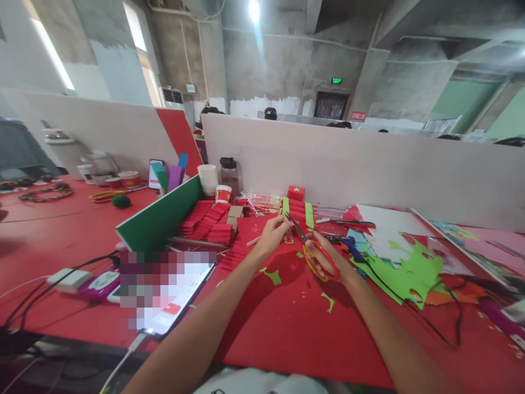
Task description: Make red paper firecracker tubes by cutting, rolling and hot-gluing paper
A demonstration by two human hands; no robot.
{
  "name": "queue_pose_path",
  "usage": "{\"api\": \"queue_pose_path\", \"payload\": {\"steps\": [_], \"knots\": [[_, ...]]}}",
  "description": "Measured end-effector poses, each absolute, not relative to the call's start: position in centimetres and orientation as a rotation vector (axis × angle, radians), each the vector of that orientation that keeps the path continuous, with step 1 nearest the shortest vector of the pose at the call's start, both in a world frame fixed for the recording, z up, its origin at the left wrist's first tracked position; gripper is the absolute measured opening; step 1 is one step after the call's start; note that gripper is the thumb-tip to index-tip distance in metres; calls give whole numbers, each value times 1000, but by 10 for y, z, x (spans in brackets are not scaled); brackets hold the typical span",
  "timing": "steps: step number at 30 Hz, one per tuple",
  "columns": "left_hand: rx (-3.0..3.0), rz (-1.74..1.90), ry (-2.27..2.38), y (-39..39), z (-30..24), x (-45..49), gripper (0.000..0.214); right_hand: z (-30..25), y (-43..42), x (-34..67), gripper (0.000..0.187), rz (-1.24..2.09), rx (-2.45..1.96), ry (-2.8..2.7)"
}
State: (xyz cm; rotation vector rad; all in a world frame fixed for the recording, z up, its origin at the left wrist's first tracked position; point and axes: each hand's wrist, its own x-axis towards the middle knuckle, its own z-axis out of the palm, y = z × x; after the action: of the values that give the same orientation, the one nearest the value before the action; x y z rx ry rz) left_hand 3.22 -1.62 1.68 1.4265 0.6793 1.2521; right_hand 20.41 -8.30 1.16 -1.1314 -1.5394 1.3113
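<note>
My right hand (318,254) is wrapped round the handles of a pair of scissors (334,264), red outside and yellow inside. Their dark blades point up and left, toward the fingertips of my left hand (275,232). That hand is closed in a pinch, and whatever sits between its fingers is too small to make out. Green paper scraps (273,276) lie on the red table (287,334) below both hands. Just beyond them stands a row of red pieces with bright green strips (309,214).
Folded red paper strips (219,232) are stacked left of my hands, beside a green divider (159,219). A phone (180,295) lies at the near left. Cut green sheets (410,268) and a blue glue gun (353,247) with a black cord lie to the right.
</note>
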Motion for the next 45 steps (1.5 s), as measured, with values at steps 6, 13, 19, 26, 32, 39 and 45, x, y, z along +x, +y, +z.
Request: {"api": "queue_pose_path", "payload": {"steps": [6,13,19,26,32,39,45], "knots": [[1256,1470,860,-8,23,19,18,12,-83,209,51,1474,-1060,-1584],[1404,1272,947,1,17,11,20,17,-76,226,56,1570,-908,-1455],[1942,1031,1161,10,0,4,24,14,-64,233,57,1280,-1059,-1383],[2135,707,965,0,-4,14,23,15,-60,252,41,1160,-1354,-1552],[2014,622,910,-9,-5,23,18,12,-68,246,38,1169,-1506,-1646],[1547,672,875,-20,4,23,14,8,-66,240,50,1236,-1482,-1668],[1425,648,839,-25,3,29,11,4,-64,239,49,1232,-1432,-1685]]}}
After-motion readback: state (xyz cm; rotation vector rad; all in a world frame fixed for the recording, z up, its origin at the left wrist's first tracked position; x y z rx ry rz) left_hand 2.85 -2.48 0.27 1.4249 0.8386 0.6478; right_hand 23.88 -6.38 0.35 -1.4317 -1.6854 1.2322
